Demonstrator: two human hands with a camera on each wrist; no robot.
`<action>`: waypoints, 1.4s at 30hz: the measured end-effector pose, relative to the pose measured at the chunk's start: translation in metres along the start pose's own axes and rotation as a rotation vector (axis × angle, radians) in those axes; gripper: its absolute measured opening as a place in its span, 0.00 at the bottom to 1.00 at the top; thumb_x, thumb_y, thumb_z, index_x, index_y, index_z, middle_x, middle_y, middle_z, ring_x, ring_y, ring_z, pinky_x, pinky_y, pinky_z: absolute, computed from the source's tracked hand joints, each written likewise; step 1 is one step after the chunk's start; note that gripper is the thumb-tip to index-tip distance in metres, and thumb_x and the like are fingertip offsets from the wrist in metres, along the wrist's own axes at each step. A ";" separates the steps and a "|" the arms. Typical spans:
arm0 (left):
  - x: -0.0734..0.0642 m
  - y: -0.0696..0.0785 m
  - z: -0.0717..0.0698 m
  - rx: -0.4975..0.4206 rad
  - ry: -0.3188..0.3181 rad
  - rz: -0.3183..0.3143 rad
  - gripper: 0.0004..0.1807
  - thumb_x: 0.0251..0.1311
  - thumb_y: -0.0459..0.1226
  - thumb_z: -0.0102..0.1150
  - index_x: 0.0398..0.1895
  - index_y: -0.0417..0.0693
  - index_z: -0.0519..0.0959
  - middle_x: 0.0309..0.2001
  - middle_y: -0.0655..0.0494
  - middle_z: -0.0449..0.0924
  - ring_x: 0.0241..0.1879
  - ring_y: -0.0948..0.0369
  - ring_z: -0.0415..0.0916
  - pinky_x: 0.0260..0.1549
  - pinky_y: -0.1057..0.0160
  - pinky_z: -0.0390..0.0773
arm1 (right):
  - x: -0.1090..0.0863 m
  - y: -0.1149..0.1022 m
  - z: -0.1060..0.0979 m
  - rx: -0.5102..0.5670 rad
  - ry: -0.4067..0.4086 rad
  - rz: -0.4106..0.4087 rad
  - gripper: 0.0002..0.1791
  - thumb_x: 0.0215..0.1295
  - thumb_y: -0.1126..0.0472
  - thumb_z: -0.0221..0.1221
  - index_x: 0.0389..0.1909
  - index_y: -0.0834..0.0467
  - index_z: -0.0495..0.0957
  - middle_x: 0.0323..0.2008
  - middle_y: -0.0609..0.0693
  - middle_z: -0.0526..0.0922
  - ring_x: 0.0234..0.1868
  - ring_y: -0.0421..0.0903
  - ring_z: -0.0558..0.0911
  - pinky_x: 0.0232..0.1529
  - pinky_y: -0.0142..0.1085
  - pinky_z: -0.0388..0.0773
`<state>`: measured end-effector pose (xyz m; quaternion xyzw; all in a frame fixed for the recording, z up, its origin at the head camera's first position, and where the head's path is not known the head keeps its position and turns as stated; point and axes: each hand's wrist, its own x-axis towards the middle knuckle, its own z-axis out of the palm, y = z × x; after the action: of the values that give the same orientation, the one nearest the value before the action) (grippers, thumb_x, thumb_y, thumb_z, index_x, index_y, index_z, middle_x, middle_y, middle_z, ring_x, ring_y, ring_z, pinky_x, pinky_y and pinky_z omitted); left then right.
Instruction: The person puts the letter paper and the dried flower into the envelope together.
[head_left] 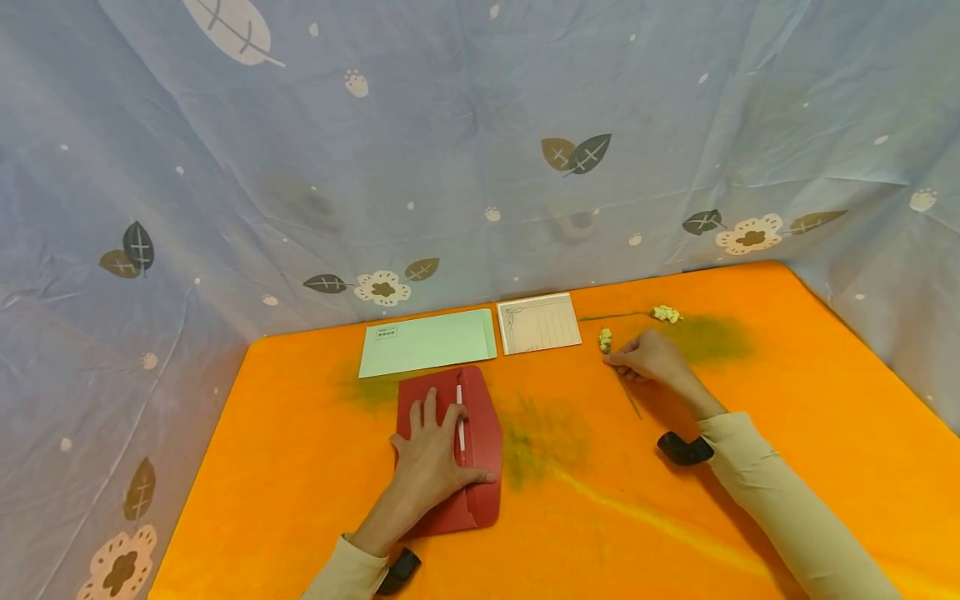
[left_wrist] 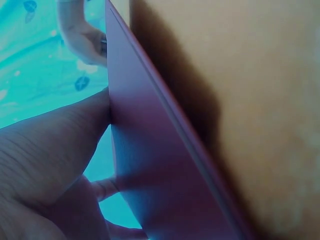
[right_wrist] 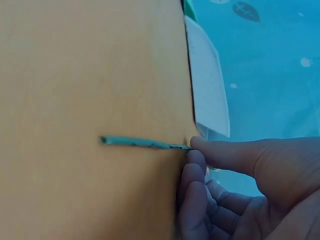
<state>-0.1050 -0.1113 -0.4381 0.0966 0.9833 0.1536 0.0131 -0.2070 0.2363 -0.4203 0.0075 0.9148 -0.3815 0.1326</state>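
Note:
A red envelope (head_left: 486,425) lies on the orange cloth with its flap side to the right and a strip of white paper (head_left: 461,417) showing at its opening. My left hand (head_left: 423,467) rests on it with spread fingers, the thumb reaching over the flap. In the left wrist view the envelope (left_wrist: 150,135) stands out edge-on beside that hand. Between thumb and fingertips, my right hand (head_left: 660,362) pinches the stem of a small pale yellow flower (head_left: 605,340). Its green stem (right_wrist: 132,142) sticks out past the fingers in the right wrist view.
Behind the red envelope lies a mint green envelope (head_left: 427,342) with a small printed label. To its right is a cream lined card (head_left: 542,325). A second pale yellow flower (head_left: 665,313) lies at the back right. A patterned blue-grey curtain (head_left: 465,167) closes off the table's far side.

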 end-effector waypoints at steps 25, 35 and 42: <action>0.000 0.000 -0.001 0.007 0.013 0.008 0.48 0.29 0.67 0.76 0.53 0.54 0.69 0.72 0.34 0.51 0.67 0.35 0.52 0.38 0.24 0.66 | -0.001 -0.059 0.064 0.517 -0.247 -0.002 0.19 0.68 0.59 0.62 0.41 0.76 0.81 0.20 0.47 0.81 0.18 0.36 0.75 0.23 0.27 0.76; 0.000 0.000 -0.002 0.008 0.021 0.015 0.48 0.28 0.67 0.76 0.53 0.54 0.69 0.72 0.34 0.52 0.67 0.36 0.53 0.38 0.25 0.67 | -0.003 -0.069 0.075 0.569 -0.263 -0.026 0.19 0.68 0.60 0.61 0.43 0.77 0.79 0.22 0.49 0.81 0.22 0.38 0.80 0.29 0.32 0.82; 0.000 -0.001 -0.002 0.003 0.014 0.010 0.48 0.28 0.67 0.76 0.53 0.54 0.69 0.72 0.34 0.52 0.67 0.36 0.52 0.39 0.25 0.66 | -0.003 -0.078 0.084 0.601 -0.257 -0.038 0.20 0.68 0.60 0.61 0.45 0.77 0.78 0.23 0.51 0.82 0.23 0.39 0.82 0.32 0.34 0.83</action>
<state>-0.1056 -0.1127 -0.4369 0.1005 0.9831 0.1530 0.0053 -0.1936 0.1222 -0.4220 -0.0190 0.7369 -0.6349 0.2315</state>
